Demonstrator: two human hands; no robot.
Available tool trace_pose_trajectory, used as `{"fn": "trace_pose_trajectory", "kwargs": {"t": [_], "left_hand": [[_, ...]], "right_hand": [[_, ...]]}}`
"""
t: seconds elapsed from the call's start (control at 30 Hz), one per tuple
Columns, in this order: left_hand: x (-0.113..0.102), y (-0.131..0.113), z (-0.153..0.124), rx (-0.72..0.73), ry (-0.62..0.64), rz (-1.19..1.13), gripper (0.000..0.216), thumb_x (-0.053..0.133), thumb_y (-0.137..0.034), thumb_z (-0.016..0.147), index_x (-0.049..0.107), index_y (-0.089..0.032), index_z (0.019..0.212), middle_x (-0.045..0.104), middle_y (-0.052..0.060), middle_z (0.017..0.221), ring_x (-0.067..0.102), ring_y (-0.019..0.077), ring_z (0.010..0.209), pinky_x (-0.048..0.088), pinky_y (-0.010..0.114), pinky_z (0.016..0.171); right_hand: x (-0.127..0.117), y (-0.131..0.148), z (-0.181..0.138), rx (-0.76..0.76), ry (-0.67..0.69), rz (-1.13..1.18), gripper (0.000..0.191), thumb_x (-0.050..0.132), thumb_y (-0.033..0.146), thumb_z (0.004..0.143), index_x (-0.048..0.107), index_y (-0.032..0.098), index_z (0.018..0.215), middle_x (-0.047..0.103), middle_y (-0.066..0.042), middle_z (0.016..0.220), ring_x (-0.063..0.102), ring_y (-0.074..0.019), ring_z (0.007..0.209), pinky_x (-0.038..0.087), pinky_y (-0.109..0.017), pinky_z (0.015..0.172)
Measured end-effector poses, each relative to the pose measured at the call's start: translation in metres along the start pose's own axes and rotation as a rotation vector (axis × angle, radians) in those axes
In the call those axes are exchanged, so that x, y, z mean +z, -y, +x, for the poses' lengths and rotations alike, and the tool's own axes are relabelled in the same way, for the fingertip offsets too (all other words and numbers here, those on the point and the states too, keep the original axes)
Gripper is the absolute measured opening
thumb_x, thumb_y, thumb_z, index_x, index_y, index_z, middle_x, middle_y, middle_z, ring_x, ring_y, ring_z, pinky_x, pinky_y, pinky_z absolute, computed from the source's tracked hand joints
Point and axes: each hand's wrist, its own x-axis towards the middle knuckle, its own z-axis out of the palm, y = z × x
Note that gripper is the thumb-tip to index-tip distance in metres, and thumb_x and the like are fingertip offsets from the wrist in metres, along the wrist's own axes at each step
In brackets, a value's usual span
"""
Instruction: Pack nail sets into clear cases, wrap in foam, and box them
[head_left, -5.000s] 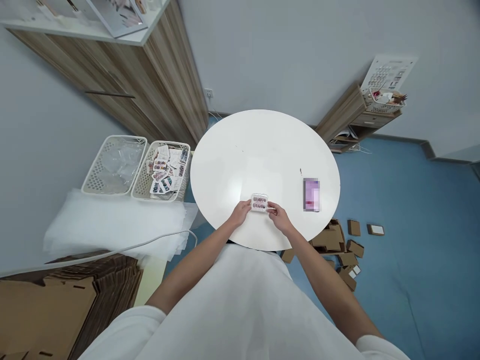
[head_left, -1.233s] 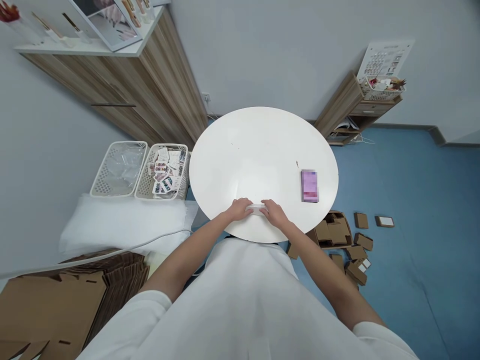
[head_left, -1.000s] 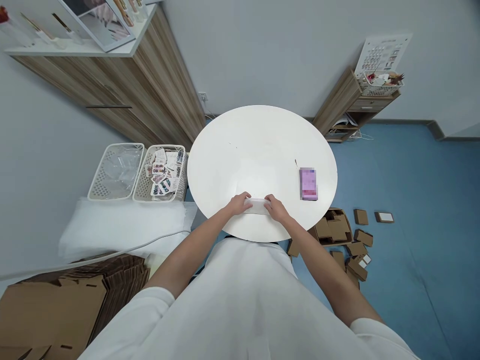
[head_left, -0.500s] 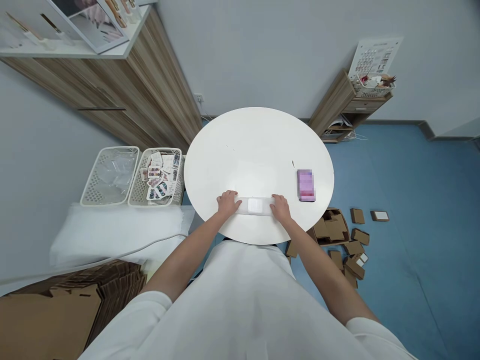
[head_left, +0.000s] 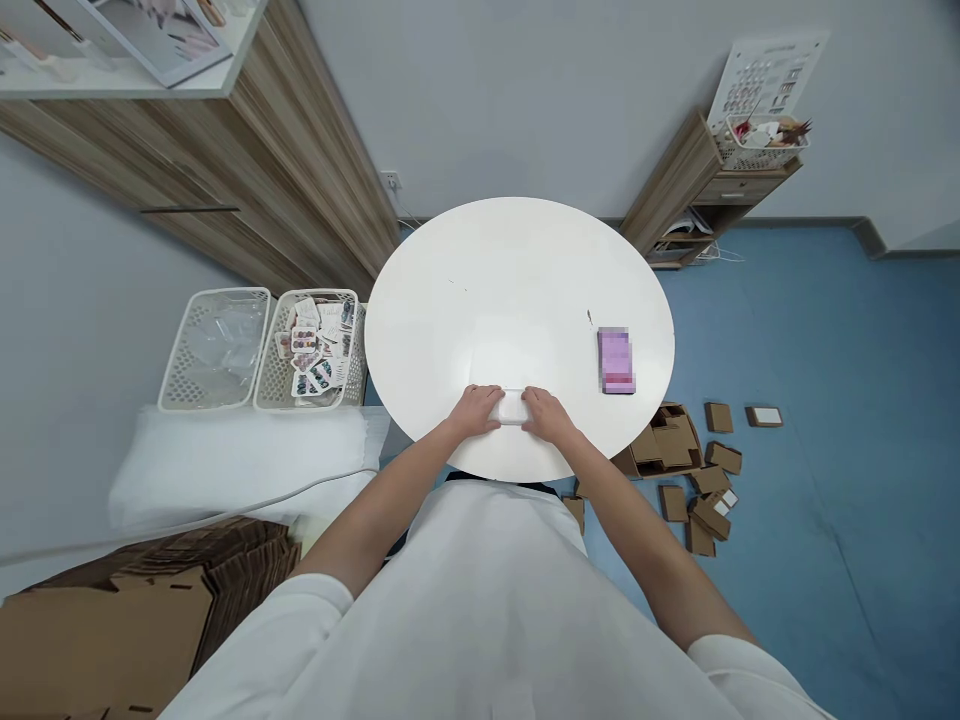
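A small white packet [head_left: 513, 406] lies flat near the front edge of the white oval table [head_left: 517, 260]. It looks like a flat white piece in a translucent white wrapping sheet; what it holds inside I cannot make out. My left hand [head_left: 477, 410] grips its left end, thumb at the near side and fingers at the far side. At the right end my right hand [head_left: 546, 412] does the same, with fingers bent around the edge. Both ends are hidden under my hands. On the right part of the table sits a purple box [head_left: 616, 361], its face blurred.
Two white baskets stand at the left: one with clear plastic bags [head_left: 229, 340], one with printed cards [head_left: 319, 345]. Below them lie a stack of white sheets [head_left: 247, 455] and folded cardboard [head_left: 112, 640]. Small brown boxes [head_left: 709, 510] lie scattered on the right floor.
Both hands have moved inward, toward each other. The long translucent strip that stuck out on both sides is now folded in, leaving a short packet between them. The camera view has shifted slightly.
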Motion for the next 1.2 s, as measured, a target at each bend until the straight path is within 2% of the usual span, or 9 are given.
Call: {"fn": "trace_pose_trajectory", "kwargs": {"t": [0.1, 0.23, 0.37, 0.53, 0.67, 0.77, 0.83, 1.03, 1.2], "left_hand": [[0.001, -0.003, -0.007, 0.055, 0.013, -0.013, 0.053, 0.058, -0.037, 0.066, 0.044, -0.020, 0.114, 0.051, 0.009, 0.118, 0.048, 0.0249, 0.104, 0.028, 0.039, 0.090], [0.003, -0.013, -0.022, 0.145, 0.054, -0.054, 0.054, 0.055, -0.044, 0.067, 0.046, -0.019, 0.114, 0.056, 0.009, 0.108, 0.049, 0.0249, 0.099, 0.029, 0.039, 0.090], [0.002, -0.018, -0.027, 0.116, 0.076, -0.105, 0.051, 0.055, -0.047, 0.068, 0.050, -0.022, 0.112, 0.058, 0.007, 0.103, 0.048, 0.0250, 0.100, 0.030, 0.040, 0.089], [-0.005, -0.015, -0.019, -0.122, 0.005, -0.216, 0.039, 0.040, -0.050, 0.080, 0.054, -0.030, 0.110, 0.050, 0.003, 0.121, 0.039, 0.0251, 0.115, 0.028, 0.043, 0.093], [-0.007, -0.012, -0.013, -0.294, -0.087, -0.293, 0.044, 0.047, -0.050, 0.076, 0.051, -0.027, 0.113, 0.055, 0.003, 0.115, 0.044, 0.0241, 0.110, 0.030, 0.043, 0.093], [-0.007, -0.008, -0.009, -0.350, -0.127, -0.351, 0.037, 0.051, -0.039, 0.075, 0.053, -0.026, 0.109, 0.059, 0.001, 0.109, 0.051, 0.0227, 0.104, 0.029, 0.044, 0.095], [-0.005, -0.005, -0.006, -0.395, -0.148, -0.416, 0.034, 0.050, -0.034, 0.076, 0.053, -0.026, 0.108, 0.060, 0.001, 0.109, 0.053, 0.0220, 0.102, 0.031, 0.043, 0.095], [0.004, 0.010, 0.007, -0.533, -0.243, -0.676, 0.039, 0.060, -0.030, 0.068, 0.055, -0.020, 0.106, 0.059, 0.005, 0.109, 0.055, 0.0199, 0.099, 0.043, 0.033, 0.086], [0.005, 0.016, 0.017, -0.707, -0.274, -0.669, 0.045, 0.063, -0.034, 0.066, 0.052, -0.019, 0.107, 0.056, 0.008, 0.113, 0.054, 0.0210, 0.101, 0.044, 0.032, 0.083]], "right_hand": [[0.007, -0.002, -0.016, -0.013, -0.006, 0.037, 0.049, 0.062, 0.023, 0.067, 0.043, 0.016, 0.111, 0.051, -0.013, 0.112, 0.046, -0.0261, 0.104, 0.040, -0.039, 0.082], [0.020, -0.005, -0.045, -0.068, 0.017, 0.161, 0.060, 0.064, 0.028, 0.065, 0.040, 0.015, 0.119, 0.041, -0.015, 0.127, 0.038, -0.0273, 0.118, 0.034, -0.041, 0.094], [0.019, -0.012, -0.054, -0.076, 0.035, 0.286, 0.058, 0.061, 0.031, 0.071, 0.040, 0.014, 0.122, 0.040, -0.015, 0.131, 0.035, -0.0246, 0.123, 0.031, -0.039, 0.100], [-0.006, -0.019, -0.031, -0.012, 0.030, 0.337, 0.035, 0.052, 0.039, 0.079, 0.054, 0.018, 0.107, 0.045, -0.012, 0.127, 0.041, -0.0242, 0.118, 0.033, -0.039, 0.097], [-0.023, -0.019, -0.010, 0.026, 0.080, 0.332, 0.027, 0.045, 0.041, 0.082, 0.060, 0.019, 0.087, 0.059, -0.009, 0.103, 0.054, -0.0210, 0.095, 0.041, -0.032, 0.079], [-0.028, -0.018, -0.002, 0.104, 0.115, 0.311, 0.030, 0.042, 0.043, 0.083, 0.058, 0.019, 0.075, 0.061, -0.006, 0.085, 0.056, -0.0185, 0.079, 0.041, -0.027, 0.067], [-0.029, -0.018, 0.000, 0.141, 0.103, 0.315, 0.029, 0.043, 0.042, 0.083, 0.058, 0.019, 0.076, 0.061, -0.006, 0.085, 0.055, -0.0181, 0.078, 0.040, -0.027, 0.066], [-0.025, -0.027, 0.005, 0.254, 0.023, 0.512, 0.026, 0.049, 0.038, 0.079, 0.055, 0.021, 0.098, 0.061, -0.004, 0.099, 0.056, -0.0171, 0.086, 0.041, -0.027, 0.070], [-0.018, -0.038, 0.006, 0.478, -0.083, 0.498, 0.030, 0.053, 0.041, 0.074, 0.054, 0.021, 0.096, 0.061, -0.004, 0.094, 0.056, -0.0169, 0.080, 0.042, -0.027, 0.065]]}}
